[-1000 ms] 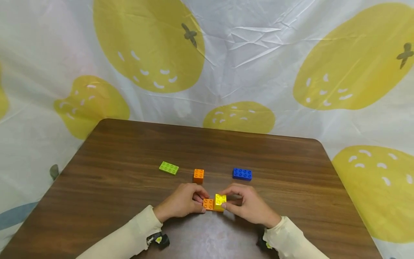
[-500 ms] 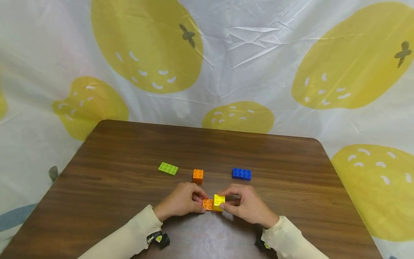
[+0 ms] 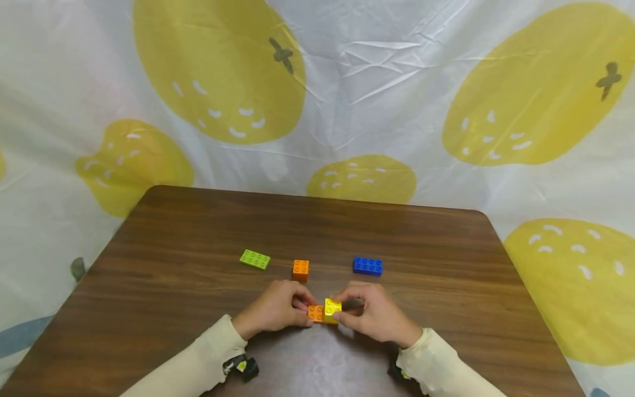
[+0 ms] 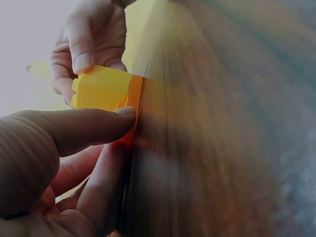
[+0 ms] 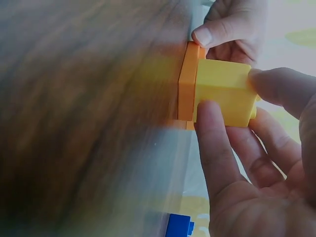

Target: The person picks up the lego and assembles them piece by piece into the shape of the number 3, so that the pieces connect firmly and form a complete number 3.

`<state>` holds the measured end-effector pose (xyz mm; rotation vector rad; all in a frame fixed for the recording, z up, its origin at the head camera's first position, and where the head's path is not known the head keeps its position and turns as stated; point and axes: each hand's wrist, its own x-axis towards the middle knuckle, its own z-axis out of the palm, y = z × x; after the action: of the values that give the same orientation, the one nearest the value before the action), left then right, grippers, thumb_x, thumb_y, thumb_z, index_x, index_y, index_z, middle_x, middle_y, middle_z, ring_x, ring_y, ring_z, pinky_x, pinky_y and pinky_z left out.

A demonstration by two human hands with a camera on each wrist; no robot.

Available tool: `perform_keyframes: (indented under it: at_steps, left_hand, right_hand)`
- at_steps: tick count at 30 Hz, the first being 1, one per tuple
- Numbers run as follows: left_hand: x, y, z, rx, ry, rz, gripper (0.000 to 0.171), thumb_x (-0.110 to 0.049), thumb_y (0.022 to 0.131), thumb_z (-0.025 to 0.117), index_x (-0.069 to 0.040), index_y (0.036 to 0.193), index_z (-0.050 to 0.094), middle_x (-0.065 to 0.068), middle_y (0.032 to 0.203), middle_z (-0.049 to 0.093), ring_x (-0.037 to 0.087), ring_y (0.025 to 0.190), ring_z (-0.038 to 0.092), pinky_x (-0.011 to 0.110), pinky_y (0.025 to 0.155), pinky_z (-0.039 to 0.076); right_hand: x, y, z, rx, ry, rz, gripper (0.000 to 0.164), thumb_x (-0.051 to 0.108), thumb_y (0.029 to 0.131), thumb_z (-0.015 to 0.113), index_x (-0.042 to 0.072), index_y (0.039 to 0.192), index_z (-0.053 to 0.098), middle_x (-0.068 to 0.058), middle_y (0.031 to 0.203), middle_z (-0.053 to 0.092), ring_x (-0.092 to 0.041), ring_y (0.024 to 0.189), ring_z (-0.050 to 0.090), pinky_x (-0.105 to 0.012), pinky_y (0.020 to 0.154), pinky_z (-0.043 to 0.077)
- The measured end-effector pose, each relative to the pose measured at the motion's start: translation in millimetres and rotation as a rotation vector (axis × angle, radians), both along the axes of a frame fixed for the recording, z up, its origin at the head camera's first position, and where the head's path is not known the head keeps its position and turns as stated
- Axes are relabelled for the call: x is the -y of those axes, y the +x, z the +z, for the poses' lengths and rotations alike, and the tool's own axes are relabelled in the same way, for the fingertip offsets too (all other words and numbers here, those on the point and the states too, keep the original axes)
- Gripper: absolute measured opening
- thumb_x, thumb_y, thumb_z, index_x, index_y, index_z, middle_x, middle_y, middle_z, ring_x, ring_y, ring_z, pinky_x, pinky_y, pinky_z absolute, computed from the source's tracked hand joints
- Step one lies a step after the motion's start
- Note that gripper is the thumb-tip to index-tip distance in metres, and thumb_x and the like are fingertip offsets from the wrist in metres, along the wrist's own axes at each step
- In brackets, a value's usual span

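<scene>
On orange plate [image 3: 315, 314]: yellow block [image 3: 332, 309], right hand [image 3: 375, 313] pinching from right.

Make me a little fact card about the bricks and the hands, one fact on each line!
Left hand: pinches the flat orange brick
Right hand: pinches the yellow brick
Yellow brick sits: on the right part of the flat orange brick
Lying farther back, left to right: green brick, small orange brick, blue brick
Table: brown, wood-look
</scene>
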<state>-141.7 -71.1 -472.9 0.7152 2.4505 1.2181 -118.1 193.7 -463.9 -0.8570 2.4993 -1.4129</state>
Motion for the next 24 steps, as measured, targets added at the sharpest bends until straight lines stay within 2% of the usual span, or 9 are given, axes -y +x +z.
perform_keyframes:
  at_steps: [9, 24]
  left_hand:
    - [1.9, -0.6, -0.1, 0.014, -0.014, 0.005, 0.030, -0.018, 0.078, 0.094, -0.013, 0.105, 0.082, -0.006, 0.093, 0.077, 0.002, 0.080, 0.068, 0.021, 0.072, 0.059]
    - [3.5, 0.0, -2.0, 0.035, 0.011, 0.016, 0.029, -0.017, 0.077, 0.094, -0.014, 0.104, 0.082, -0.006, 0.093, 0.077, 0.002, 0.081, 0.069, 0.021, 0.072, 0.059]
  right_hand:
    - [0.3, -3.1, 1.8, 0.039, 0.007, 0.013, 0.023, 0.008, 0.087, 0.086, 0.014, 0.108, 0.079, -0.002, 0.103, 0.075, -0.019, 0.096, 0.073, -0.025, 0.077, 0.064]
    - [1.7, -3.0, 3.2, 0.104, -0.004, -0.002, 0.023, 0.006, 0.087, 0.085, 0.011, 0.108, 0.079, -0.004, 0.106, 0.075, -0.018, 0.098, 0.073, -0.026, 0.079, 0.064]
